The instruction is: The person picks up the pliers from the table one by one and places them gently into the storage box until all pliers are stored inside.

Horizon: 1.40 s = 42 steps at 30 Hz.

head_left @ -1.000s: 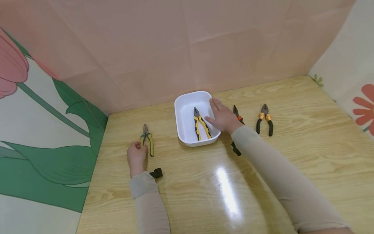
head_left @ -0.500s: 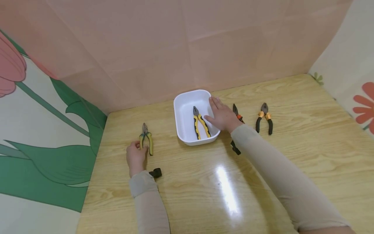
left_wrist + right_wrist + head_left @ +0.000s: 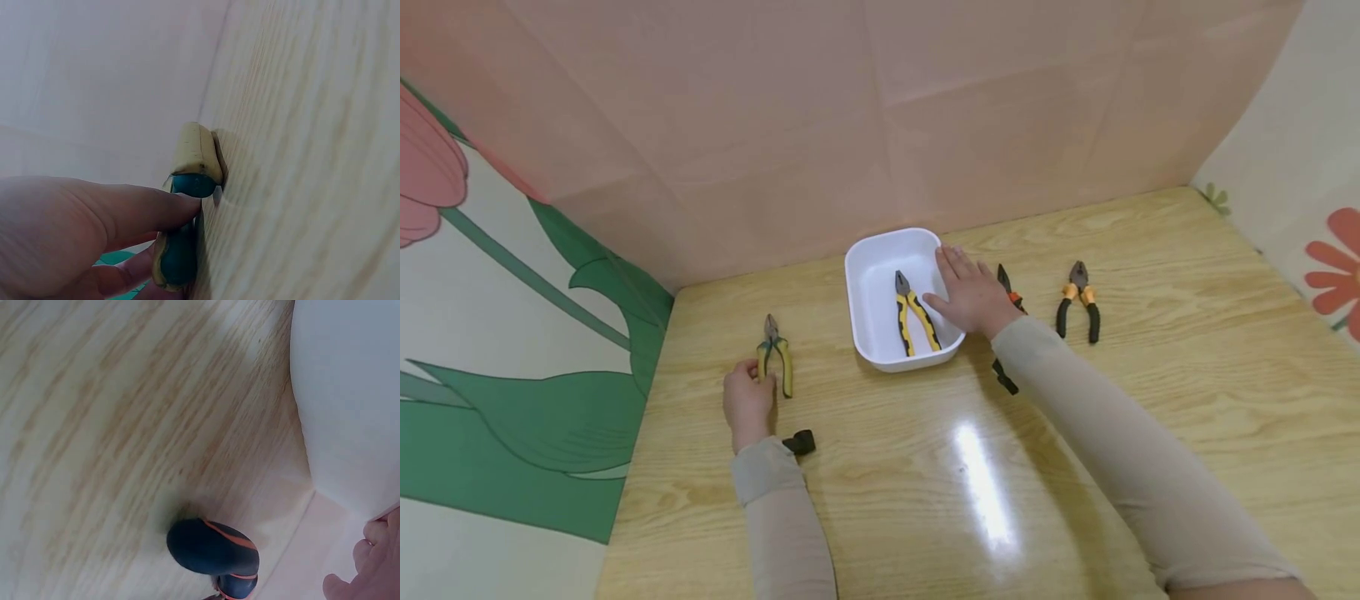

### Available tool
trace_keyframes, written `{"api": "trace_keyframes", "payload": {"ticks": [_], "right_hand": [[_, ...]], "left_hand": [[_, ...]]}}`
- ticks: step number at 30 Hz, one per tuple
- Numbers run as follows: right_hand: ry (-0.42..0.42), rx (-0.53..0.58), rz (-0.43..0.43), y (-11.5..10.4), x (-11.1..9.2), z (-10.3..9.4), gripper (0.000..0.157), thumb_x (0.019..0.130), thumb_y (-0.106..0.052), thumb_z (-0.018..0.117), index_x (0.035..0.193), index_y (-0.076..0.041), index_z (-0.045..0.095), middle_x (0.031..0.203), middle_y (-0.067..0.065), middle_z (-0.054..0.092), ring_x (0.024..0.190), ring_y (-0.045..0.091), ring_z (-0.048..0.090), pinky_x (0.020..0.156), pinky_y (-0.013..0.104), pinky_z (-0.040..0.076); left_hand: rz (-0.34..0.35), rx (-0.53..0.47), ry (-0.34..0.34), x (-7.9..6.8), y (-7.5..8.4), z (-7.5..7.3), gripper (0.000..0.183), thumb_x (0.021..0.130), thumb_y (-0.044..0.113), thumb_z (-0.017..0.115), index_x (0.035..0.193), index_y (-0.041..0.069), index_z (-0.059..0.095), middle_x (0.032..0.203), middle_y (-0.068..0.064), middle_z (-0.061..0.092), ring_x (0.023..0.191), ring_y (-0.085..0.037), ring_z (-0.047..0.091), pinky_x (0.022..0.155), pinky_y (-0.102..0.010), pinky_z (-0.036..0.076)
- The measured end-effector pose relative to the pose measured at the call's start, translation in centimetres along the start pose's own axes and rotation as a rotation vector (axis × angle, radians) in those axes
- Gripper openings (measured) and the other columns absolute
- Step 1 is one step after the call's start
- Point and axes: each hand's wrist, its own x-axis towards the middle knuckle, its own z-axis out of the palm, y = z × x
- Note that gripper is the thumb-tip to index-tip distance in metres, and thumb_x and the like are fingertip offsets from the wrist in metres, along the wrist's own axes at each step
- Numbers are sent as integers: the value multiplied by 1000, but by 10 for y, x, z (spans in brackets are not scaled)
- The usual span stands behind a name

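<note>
Here, a white bin [image 3: 871, 329] stands on a wooden table [image 3: 887, 508]; inside it lies one pair of yellow-and-black pliers [image 3: 903, 321], tips pointing away from the person.

Left of the bin, well apart from it, the left hand [image 3: 750, 400] pinches the near handle of the green-and-yellow pliers [image 3: 772, 340] between thumb and fingers, the tool resting on the table. That handle is on the hand's own side, which is probably why it is the one held.

At the bin's right rim, the right hand [image 3: 973, 300] is spread, fingers extended against the edge and thumb reaching over the inside; it grasps no tool and seems placed to keep the bin steady.

Just right of the bin, partly hidden by the right forearm, are the orange-and-black pliers [image 3: 1017, 301]. Farther right lie the black-handled pliers with light orange collars [image 3: 1079, 282]. Spaced out like this, each tool can likely be reached separately.

Counted: one bin, two hands, four pliers: one inside the bin, one to its left, two to its right.
</note>
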Motion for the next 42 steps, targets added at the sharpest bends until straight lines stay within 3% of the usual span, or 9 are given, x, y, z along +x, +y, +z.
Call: {"api": "trace_keyframes", "payload": {"ticks": [30,42], "right_hand": [[-10,-30,-5,-7,-5,-3,88,105,-58,35,161,-4,-6,170,13,-9,156,30,-8,125,53,-1],[-8,-32,-5,-5,-6,-3,89,105,-58,35,161,-4,-7,170,13,-9,156,30,-9,125,53,0]], "left_hand": [[15,46,45,-2,-1,2,39,95,10,61,131,-5,60,122,-24,61,110,-40,59,96,-53,47],[48,-8,73,-2,-2,2,37,92,7,63,125,-9,62,115,-26,66,105,-40,61,93,-51,49]]}}
